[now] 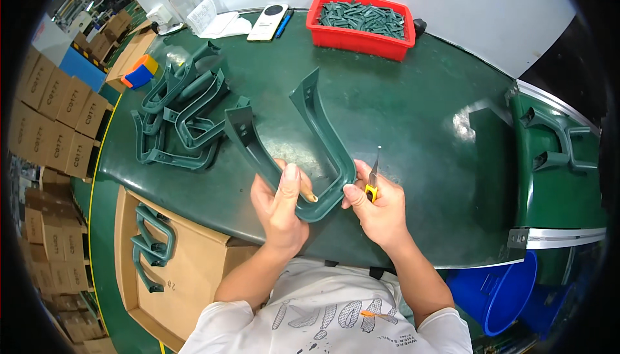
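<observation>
A dark green U-shaped plastic bracket [326, 121] is held over the table, its two flared ends pointing away from me. My left hand [282, 209] is closed round the near left bend, thumb on top; a tan covering shows on one finger inside the bend. A yellow-handled knife [372, 185] sits in my closed right hand [381, 212], its narrow pointed blade up and away from the bracket. That hand's thumb and fingertips also touch the bracket's right bend. To the left, a tangled pile of similar green brackets [184, 105] lies on the table.
A red bin [361, 47] of small green pieces stands at the back of the green table [426, 121]. Back left are a phone [268, 23], notebook, bottle and tape dispenser [139, 73]. An open carton [187, 276] with brackets is lower left, a conveyor [558, 189] right, blue bins [497, 296] lower right.
</observation>
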Tool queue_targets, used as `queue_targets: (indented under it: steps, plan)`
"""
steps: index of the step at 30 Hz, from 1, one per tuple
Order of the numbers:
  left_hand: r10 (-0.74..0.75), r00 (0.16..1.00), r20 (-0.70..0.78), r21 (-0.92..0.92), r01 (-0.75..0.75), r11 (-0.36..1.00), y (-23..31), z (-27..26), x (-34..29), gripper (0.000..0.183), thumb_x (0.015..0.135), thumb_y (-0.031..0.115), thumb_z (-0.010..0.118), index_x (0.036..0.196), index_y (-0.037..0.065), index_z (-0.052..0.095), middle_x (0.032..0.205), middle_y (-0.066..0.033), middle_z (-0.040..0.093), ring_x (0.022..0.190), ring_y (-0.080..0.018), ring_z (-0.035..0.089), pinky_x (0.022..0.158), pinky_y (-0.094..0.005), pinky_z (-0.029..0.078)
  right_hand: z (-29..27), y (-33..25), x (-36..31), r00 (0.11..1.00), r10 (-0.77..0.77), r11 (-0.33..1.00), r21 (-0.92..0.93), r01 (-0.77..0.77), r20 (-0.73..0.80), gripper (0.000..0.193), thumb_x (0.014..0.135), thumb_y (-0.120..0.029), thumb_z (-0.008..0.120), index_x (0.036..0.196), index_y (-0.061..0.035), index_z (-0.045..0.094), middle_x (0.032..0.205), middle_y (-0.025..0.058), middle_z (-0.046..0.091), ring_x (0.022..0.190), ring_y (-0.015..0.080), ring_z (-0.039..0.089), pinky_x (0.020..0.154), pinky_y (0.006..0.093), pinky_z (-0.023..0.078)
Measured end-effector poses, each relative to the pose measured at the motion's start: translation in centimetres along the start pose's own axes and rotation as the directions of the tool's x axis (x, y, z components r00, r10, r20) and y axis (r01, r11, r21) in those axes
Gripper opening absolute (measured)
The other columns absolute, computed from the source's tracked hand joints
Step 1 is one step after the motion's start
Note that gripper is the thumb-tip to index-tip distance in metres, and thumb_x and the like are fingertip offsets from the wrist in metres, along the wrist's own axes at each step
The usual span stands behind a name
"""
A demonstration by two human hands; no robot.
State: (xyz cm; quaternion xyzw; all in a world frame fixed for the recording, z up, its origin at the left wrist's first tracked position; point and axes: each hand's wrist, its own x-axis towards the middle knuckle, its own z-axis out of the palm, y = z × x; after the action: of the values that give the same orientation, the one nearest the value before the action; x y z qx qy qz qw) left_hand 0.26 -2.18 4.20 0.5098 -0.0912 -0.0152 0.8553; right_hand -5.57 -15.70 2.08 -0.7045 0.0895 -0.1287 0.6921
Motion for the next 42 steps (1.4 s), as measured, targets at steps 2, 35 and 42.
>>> queue_targets:
  steps: [2,35,42]
  plan:
    - [0.061,0.998,-0.036,0.119,-0.056,0.991,-0.5,0.6,-0.6,0.014,0.093,0.015,0.051,0.086,0.005,0.043,0.059,-0.0062,0.045,0.054,-0.0116,0.042,0.051,-0.0252,0.034,0.2,-0.1,0.1,0.999,0.017,0.996,0.092,-0.014,-0.032,0.042,0.088,-0.018,0.064,0.122,0.0035,0.054,0.073,0.0024,0.060,0.057,0.0049,0.051,0.051,0.0203,0.043]
    - [0.461,0.698,0.549,0.425,-0.707,0.565,-2.3,-0.9,-1.3,0.020,0.081,-0.004,0.051,0.066,0.004,0.041,0.057,-0.0077,0.049,0.050,-0.0189,0.048,0.047,-0.0289,0.039,-0.6,-0.3,0.1,0.862,0.504,0.830,0.246,-0.501,0.054,0.010,0.080,-0.007,0.062,0.074,0.0007,0.063,0.059,0.0060,0.058,0.044,0.0083,0.049,0.040,0.0214,0.036]
    - [0.159,0.979,-0.130,0.078,-0.149,0.986,-1.3,-2.1,1.5,0.014,0.088,0.009,0.052,0.079,0.004,0.044,0.059,-0.0062,0.046,0.051,-0.0123,0.044,0.048,-0.0246,0.033,-2.8,-5.7,-3.1,0.736,-0.641,0.766,-0.245,0.595,-0.217,0.015,0.086,-0.013,0.059,0.087,0.0009,0.064,0.063,0.0047,0.060,0.053,0.0084,0.051,0.053,0.0221,0.043]
